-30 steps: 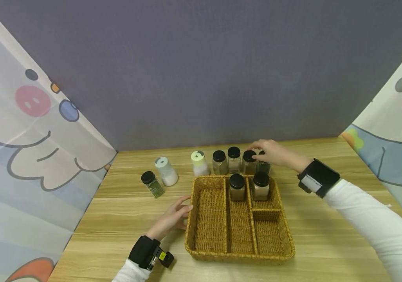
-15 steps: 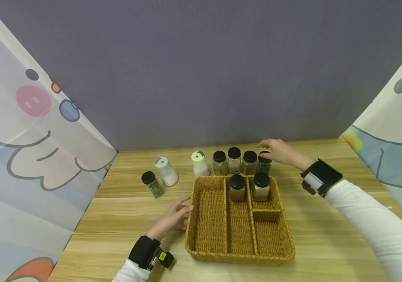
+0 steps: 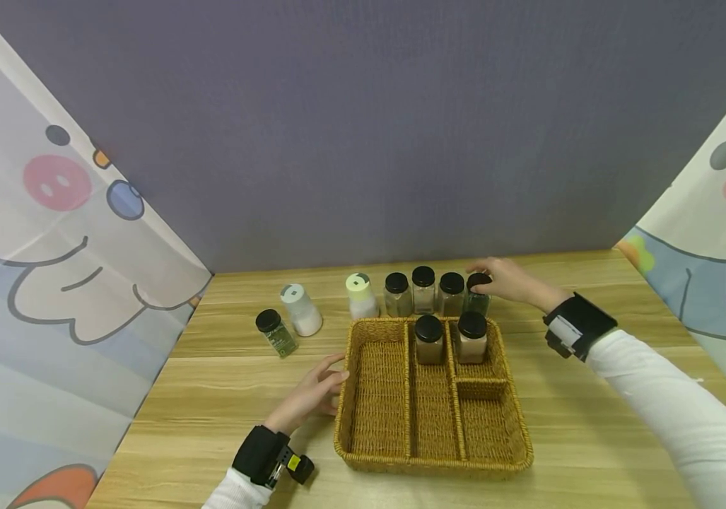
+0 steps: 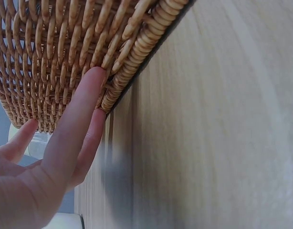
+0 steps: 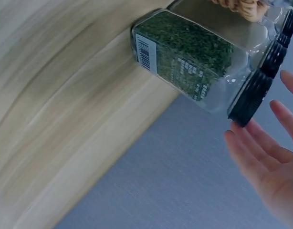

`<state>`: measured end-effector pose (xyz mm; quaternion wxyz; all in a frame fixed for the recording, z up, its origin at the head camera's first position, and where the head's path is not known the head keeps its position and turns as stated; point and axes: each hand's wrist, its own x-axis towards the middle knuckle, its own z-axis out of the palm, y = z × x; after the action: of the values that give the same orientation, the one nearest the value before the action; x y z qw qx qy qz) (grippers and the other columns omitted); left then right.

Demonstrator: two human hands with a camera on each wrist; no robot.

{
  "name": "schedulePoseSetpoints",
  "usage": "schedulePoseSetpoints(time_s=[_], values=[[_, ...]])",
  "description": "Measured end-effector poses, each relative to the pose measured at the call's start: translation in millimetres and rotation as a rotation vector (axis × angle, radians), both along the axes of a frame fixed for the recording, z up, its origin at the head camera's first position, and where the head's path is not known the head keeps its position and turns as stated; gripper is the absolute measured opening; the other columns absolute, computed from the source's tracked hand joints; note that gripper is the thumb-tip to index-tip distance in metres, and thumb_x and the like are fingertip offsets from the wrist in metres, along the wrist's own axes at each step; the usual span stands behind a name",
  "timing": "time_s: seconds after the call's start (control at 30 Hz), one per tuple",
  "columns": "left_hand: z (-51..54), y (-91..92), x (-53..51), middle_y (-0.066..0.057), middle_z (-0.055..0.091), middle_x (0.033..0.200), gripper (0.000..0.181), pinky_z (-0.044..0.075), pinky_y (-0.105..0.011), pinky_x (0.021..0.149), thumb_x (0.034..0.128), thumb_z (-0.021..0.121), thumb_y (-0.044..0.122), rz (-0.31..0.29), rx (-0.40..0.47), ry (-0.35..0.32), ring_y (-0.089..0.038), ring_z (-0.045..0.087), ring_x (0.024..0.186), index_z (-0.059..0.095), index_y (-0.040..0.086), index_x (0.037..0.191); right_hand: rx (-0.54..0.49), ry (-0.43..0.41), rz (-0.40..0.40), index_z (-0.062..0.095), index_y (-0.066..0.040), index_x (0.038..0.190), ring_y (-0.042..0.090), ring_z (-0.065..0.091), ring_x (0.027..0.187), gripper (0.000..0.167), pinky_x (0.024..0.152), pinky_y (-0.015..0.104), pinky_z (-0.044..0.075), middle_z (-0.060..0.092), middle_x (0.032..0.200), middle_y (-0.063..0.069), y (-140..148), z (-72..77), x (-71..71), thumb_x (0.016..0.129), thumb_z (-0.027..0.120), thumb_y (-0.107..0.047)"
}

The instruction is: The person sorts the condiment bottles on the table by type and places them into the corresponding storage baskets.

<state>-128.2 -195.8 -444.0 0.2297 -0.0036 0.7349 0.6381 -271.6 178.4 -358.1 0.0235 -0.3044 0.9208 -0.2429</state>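
A divided wicker basket stands on the table. My left hand touches its left outer wall; in the left wrist view, mostly straight fingers rest on the weave near its bottom edge. My right hand is at the black lid of a jar of green dried herbs, the rightmost in the back row. In the right wrist view, fingertips touch the lid's edge while other fingers stand apart from it. Two black-lidded jars stand inside the basket, one in the middle section, one in the upper right compartment.
Behind the basket stand several more jars and a yellow-topped white bottle. To the left are a white bottle and a green-labelled jar. A grey wall closes off the table's back edge.
My right hand has moved slightly right, from the jar beside it to the lid of the rightmost herb jar, and has lowered a little. My left hand stays at the basket.
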Motion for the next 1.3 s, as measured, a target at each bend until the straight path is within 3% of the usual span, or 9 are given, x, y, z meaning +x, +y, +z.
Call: schedulePoseSetpoints(time_s=[0.4,0.83,1.3], values=[[-1.5,-0.2,0.5,-0.025,0.040,0.123,0.064,0.052,-0.041,0.068,0.0888,0.051,0.032,-0.012,0.029,0.002,-0.028,0.055,0.097,0.020,0.009,0.140,-0.008,0.000,-0.004,0.053,0.011,0.112,0.041,0.050,0.101,0.040,0.085,0.049,0.042,0.052,0.112,0.029,0.3,-13.3,-1.5,0.076,0.065,-0.002],[3.8,0.8,0.4,-0.026,0.041,0.122,0.060,0.052,-0.039,0.066,0.0909,0.049,0.026,-0.005,0.002,-0.004,-0.025,0.055,0.092,0.019,0.007,0.140,0.010,0.008,-0.050,0.053,0.010,0.113,0.039,0.054,0.093,0.043,0.076,0.045,0.047,0.053,0.111,0.029,-2.9,-15.5,1.0,0.074,0.067,-0.001],[-1.2,0.7,0.4,-0.024,0.041,0.122,0.064,0.052,-0.041,0.067,0.0887,0.052,0.031,0.007,0.020,0.000,-0.025,0.055,0.094,0.020,0.010,0.140,0.016,0.038,-0.056,0.051,0.010,0.115,0.041,0.053,0.095,0.045,0.077,0.046,0.047,0.050,0.113,0.030,-2.8,-20.3,2.9,0.074,0.067,0.000]])
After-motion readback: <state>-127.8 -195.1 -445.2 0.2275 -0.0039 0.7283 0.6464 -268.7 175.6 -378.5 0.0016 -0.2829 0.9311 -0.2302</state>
